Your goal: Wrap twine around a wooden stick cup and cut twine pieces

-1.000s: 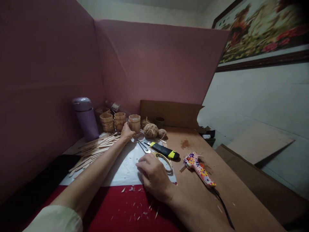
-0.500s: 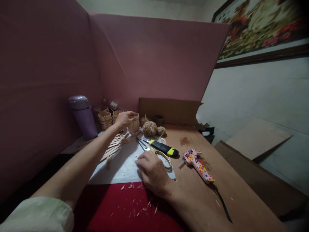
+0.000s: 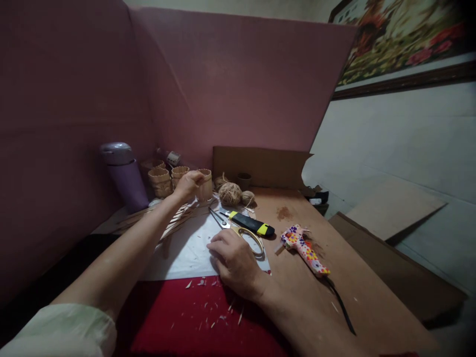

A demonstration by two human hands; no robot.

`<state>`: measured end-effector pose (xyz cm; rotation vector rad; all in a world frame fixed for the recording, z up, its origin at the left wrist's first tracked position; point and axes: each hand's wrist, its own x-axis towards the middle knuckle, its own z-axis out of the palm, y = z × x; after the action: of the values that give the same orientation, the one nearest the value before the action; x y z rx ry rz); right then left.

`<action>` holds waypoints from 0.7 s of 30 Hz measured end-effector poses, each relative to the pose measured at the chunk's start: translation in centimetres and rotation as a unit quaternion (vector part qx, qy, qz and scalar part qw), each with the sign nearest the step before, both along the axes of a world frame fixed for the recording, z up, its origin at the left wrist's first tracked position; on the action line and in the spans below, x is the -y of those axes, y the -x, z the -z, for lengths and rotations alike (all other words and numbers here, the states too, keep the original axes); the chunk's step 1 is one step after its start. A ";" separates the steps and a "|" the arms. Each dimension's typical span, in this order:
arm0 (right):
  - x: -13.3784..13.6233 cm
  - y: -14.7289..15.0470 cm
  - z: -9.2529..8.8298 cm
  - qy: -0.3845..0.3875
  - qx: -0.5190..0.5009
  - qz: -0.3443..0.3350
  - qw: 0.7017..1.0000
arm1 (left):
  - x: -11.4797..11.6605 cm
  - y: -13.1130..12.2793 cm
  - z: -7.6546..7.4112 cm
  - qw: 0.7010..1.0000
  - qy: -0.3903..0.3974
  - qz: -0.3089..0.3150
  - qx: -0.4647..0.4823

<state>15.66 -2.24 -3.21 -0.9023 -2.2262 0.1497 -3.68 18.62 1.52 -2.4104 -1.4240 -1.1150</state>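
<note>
My left hand point(image 3: 189, 185) reaches far forward, its fingers closed round a small cup made of wooden sticks point(image 3: 205, 184), which looks slightly raised off the table. Two more stick cups point(image 3: 160, 181) stand to its left. My right hand point(image 3: 232, 259) rests flat on the white sheet point(image 3: 188, 250), fingers lying loosely spread, beside the gold-handled scissors point(image 3: 241, 235). A black and yellow utility knife point(image 3: 252, 224) lies just beyond the scissors.
Loose wooden sticks point(image 3: 174, 225) lie under my left forearm. A purple flask point(image 3: 122, 174) stands at the back left, twine balls point(image 3: 229, 194) behind the knife, a flowered glue gun point(image 3: 304, 250) with its cord on the brown board. Wood chips dot the red cloth point(image 3: 186, 322).
My left hand rose from the sheet beside the stick cup and closed round it. The right hand has stayed on the sheet. The view drifted slightly.
</note>
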 end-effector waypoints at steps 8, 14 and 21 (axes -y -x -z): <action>0.0 -0.1 -0.2 0.010 0.004 0.009 1.000 | -0.4 0.3 -1.0 1.000 0.005 -0.024 -0.020; 0.0 -0.1 -0.2 0.012 0.011 0.006 1.000 | -0.2 0.2 -1.0 0.997 0.019 -0.054 -0.053; 0.0 -0.1 -0.2 0.014 0.014 0.006 1.000 | -0.6 0.6 -1.4 0.994 0.022 -0.084 -0.073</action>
<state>15.76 -2.21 -2.97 -0.9393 -2.2489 0.1645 -4.32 19.22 2.96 -2.2953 -1.5832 -0.8592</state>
